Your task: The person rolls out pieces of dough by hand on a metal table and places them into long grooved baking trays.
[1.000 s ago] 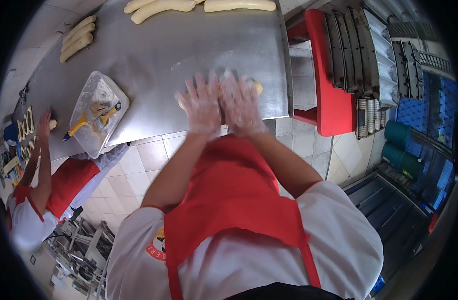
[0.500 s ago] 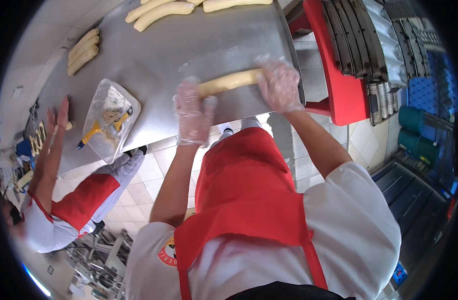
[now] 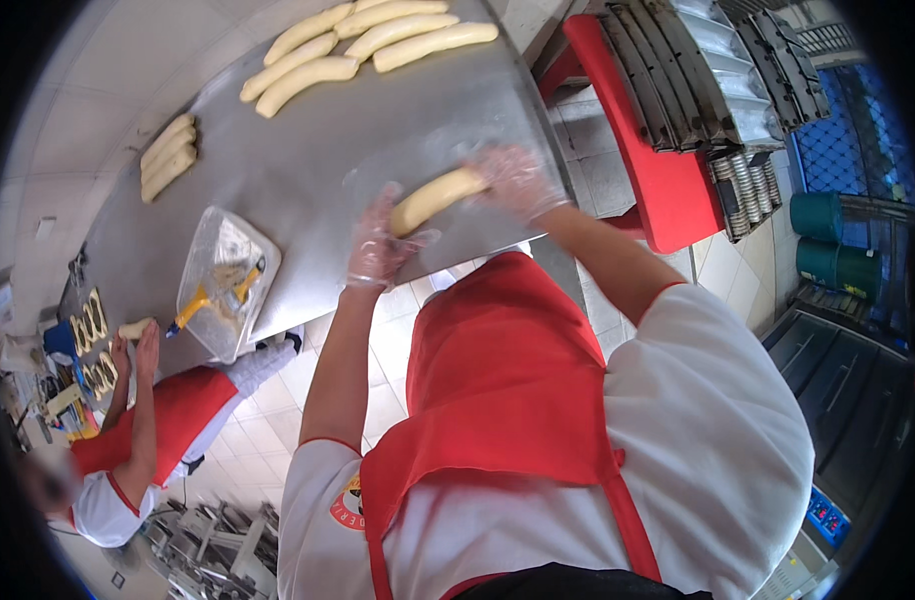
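A pale, smooth dough log [image 3: 435, 201] lies slantwise on the steel table [image 3: 308, 150] near its front edge. Both my hands wear clear plastic gloves. At the log's near-left end is my left hand [image 3: 380, 245], its thumb and fingers on either side of the dough. My right hand [image 3: 518, 184] is closed over the far-right end, a little blurred, hiding the tip. Behind them, several similar dough logs [image 3: 433, 45] lie side by side along the far edge. Another small group of dough logs [image 3: 168, 165] sits at the left edge.
A clear plastic tub [image 3: 228, 325] with flour and yellow-handled brushes [image 3: 190, 308] stands to my left. Beyond it, a co-worker's hands [image 3: 138, 355] touch a small dough piece [image 3: 135, 329]. At right, a red stand [image 3: 668, 195] bears dark metal baking pans [image 3: 668, 80].
My hands have come closer together, and the dough log now slants more. More of the far logs show as the view has shifted. The co-worker's hands have moved onto a dough piece.
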Demonstrator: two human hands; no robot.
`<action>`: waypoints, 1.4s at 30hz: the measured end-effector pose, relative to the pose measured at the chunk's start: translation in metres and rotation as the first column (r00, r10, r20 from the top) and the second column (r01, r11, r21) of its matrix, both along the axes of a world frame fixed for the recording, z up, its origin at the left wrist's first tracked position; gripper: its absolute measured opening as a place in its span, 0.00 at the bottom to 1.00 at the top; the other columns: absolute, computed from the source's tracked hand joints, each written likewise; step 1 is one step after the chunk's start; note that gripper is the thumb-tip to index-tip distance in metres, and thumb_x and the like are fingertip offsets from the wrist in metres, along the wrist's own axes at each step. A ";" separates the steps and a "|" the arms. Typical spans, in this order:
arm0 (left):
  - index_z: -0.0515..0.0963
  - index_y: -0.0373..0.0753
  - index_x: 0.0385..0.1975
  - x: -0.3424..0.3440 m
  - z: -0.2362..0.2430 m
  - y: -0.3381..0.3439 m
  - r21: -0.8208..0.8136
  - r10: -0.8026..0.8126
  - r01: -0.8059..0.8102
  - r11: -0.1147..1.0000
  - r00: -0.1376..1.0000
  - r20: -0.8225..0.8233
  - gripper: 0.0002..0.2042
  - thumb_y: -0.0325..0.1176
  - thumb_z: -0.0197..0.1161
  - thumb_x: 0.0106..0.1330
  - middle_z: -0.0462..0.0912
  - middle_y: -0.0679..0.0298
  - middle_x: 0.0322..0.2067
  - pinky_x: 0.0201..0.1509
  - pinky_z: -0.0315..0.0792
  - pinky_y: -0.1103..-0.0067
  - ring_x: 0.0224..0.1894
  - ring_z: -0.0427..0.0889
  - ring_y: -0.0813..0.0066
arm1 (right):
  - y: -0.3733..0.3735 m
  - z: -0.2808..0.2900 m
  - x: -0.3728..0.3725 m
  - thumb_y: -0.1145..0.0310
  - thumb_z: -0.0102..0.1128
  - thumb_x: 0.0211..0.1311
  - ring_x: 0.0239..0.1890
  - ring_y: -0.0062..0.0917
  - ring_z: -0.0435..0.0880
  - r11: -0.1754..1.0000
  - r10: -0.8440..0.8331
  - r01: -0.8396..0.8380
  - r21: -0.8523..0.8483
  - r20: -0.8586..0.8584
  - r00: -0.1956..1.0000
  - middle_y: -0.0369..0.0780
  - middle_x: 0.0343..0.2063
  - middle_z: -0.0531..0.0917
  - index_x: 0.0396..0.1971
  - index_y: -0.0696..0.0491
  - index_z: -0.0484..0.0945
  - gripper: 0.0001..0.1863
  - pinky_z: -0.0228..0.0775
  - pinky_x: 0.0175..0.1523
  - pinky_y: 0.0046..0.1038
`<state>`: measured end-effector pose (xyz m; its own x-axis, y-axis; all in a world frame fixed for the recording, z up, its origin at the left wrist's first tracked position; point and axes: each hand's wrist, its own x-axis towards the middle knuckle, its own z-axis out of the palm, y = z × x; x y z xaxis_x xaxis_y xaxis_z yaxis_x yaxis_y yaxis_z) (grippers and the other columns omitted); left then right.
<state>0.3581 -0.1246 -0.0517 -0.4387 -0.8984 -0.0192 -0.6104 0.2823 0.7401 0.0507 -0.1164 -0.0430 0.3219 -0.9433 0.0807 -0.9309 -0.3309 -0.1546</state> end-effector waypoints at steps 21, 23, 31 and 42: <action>0.72 0.42 0.70 -0.631 0.235 -0.264 -0.452 -0.350 0.423 0.785 0.906 0.240 0.27 0.33 0.66 0.71 0.80 0.47 0.60 0.67 0.75 0.61 0.62 0.79 0.45 | -0.176 0.252 -0.585 0.80 0.62 0.63 0.57 0.46 0.86 0.970 -0.213 0.219 -0.108 0.065 0.975 0.52 0.50 0.86 0.68 0.44 0.79 0.32 0.77 0.63 0.40; 0.72 0.41 0.69 -0.670 0.219 -0.278 -0.396 -0.309 0.433 0.810 0.888 0.339 0.24 0.29 0.61 0.73 0.79 0.46 0.59 0.66 0.76 0.59 0.61 0.80 0.44 | -0.208 0.233 -0.620 0.82 0.61 0.61 0.56 0.44 0.86 0.976 -0.214 0.214 -0.039 -0.011 0.977 0.51 0.49 0.87 0.66 0.44 0.81 0.31 0.77 0.63 0.39; 0.87 0.37 0.50 -0.720 0.178 -0.310 -0.250 -0.137 0.489 0.836 0.627 0.767 0.12 0.30 0.59 0.73 0.88 0.49 0.51 0.61 0.81 0.63 0.56 0.88 0.51 | -0.249 0.174 -0.679 0.77 0.58 0.67 0.58 0.43 0.86 0.976 -0.210 0.218 0.005 -0.242 0.947 0.46 0.52 0.87 0.60 0.43 0.85 0.23 0.77 0.65 0.39; 0.87 0.40 0.48 -0.706 0.206 -0.305 -0.258 -0.238 0.542 0.800 0.682 0.692 0.14 0.41 0.64 0.72 0.90 0.48 0.48 0.62 0.77 0.62 0.53 0.88 0.53 | -0.261 0.195 -0.659 0.73 0.63 0.66 0.57 0.45 0.85 0.964 -0.244 0.258 0.061 -0.181 0.953 0.48 0.49 0.87 0.52 0.48 0.88 0.16 0.77 0.65 0.41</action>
